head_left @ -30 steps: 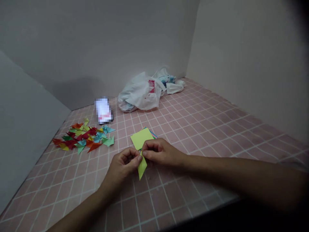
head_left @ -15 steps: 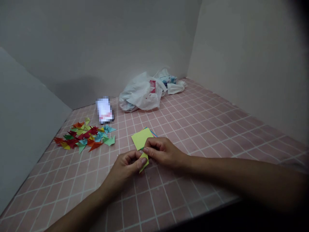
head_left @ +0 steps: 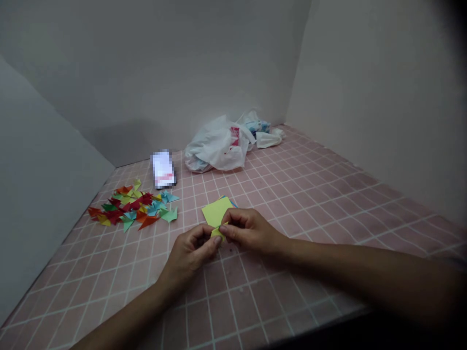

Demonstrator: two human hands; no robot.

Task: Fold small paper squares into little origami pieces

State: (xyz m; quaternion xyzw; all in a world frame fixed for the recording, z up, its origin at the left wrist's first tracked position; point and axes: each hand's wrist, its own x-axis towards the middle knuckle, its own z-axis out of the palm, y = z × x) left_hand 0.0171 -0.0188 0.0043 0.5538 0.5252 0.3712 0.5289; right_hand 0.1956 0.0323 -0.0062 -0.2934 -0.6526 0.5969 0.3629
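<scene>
A small folded piece of yellow origami paper [head_left: 218,232] is pinched between my two hands, just above the tiled surface. My left hand [head_left: 195,248] grips its left side, thumb on the near face. On its right side, my right hand [head_left: 251,231] holds it between thumb and bent fingers. Part of the folded paper is hidden by the fingertips. Right behind the hands lies a stack of square paper sheets [head_left: 216,211], yellow on top, with blue and other colours peeking out at the edge. My right hand covers the stack's near right corner.
A heap of folded paper cranes [head_left: 133,206] in several colours lies to the left. Behind it a phone [head_left: 163,169] with a blurred bright screen leans up. White plastic bags [head_left: 219,146] and a blue-patterned packet [head_left: 260,127] lie against the back wall [head_left: 200,63].
The yellow paper has turned in my hands; its lower tip no longer hangs below my left thumb. My fingertips have drawn closer together. The whole view has shifted slightly.
</scene>
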